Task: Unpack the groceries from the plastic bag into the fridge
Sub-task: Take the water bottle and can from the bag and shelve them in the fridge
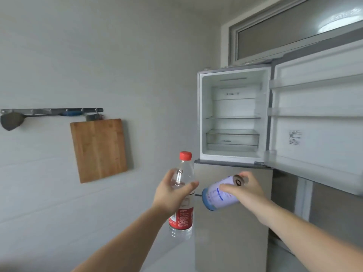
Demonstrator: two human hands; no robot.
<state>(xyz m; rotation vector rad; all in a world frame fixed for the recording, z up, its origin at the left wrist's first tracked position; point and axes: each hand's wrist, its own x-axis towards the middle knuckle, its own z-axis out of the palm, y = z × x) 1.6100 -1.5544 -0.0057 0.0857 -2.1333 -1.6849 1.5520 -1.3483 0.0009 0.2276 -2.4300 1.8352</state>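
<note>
My left hand (172,190) grips a clear water bottle (181,216) with a red cap and red label, held upright just left of the fridge. My right hand (243,190) grips a pale blue drink can (216,197), tilted on its side with its top toward the fridge. Both are held below the fridge's open upper compartment (232,114), whose glass shelves and clear drawer hold nothing I can see. The plastic bag is out of view.
The open fridge door (318,122) swings out to the right, its door shelves bare. A closed lower fridge door (231,222) is right behind the can. A wooden cutting board (99,150) and a utensil rail (51,111) hang on the left wall.
</note>
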